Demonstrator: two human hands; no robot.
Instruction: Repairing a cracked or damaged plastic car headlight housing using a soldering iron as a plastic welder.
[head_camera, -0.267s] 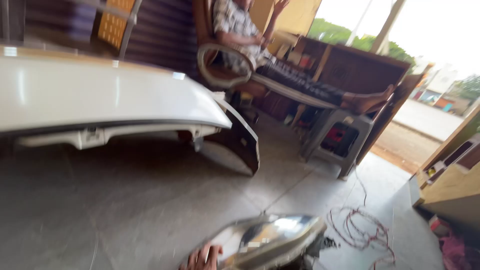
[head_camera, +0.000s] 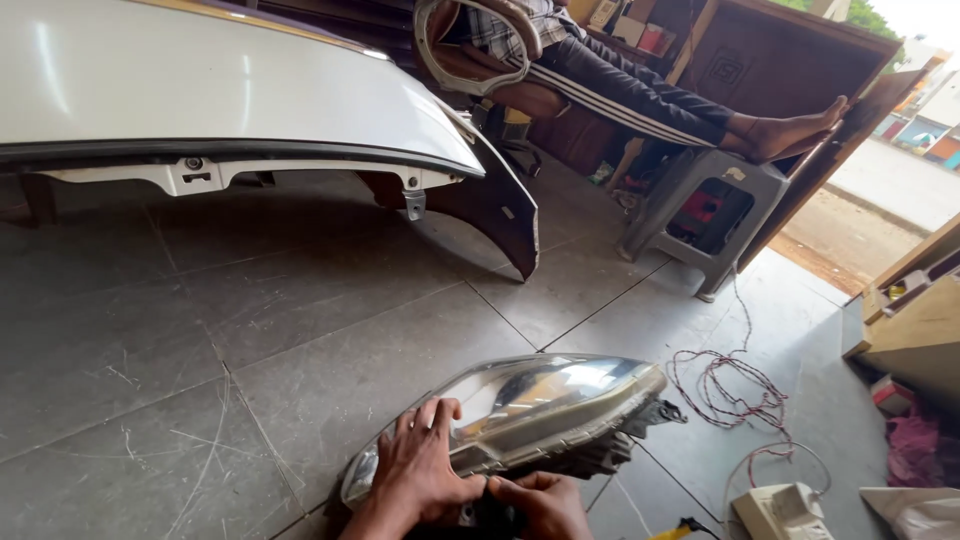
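A car headlight (head_camera: 540, 400) with a clear curved lens and a black housing lies on the grey tiled floor at the bottom of the head view. My left hand (head_camera: 420, 465) rests flat on the lens near its left end, fingers spread over it. My right hand (head_camera: 545, 505) grips the underside of the housing just below the lens, fingers curled around the edge. Both hands hold the headlight together.
A white car bumper (head_camera: 230, 100) stands across the upper left. A person sits in a chair with legs (head_camera: 650, 95) stretched onto a grey plastic stool (head_camera: 700, 210). Red and white wires (head_camera: 740, 390) and a white box (head_camera: 780, 510) lie at right, by wooden boards (head_camera: 915, 320).
The view has tilted down, so the headlight and my hands now show more fully. My left hand now lies spread on the lens, and my right hand has come into view.
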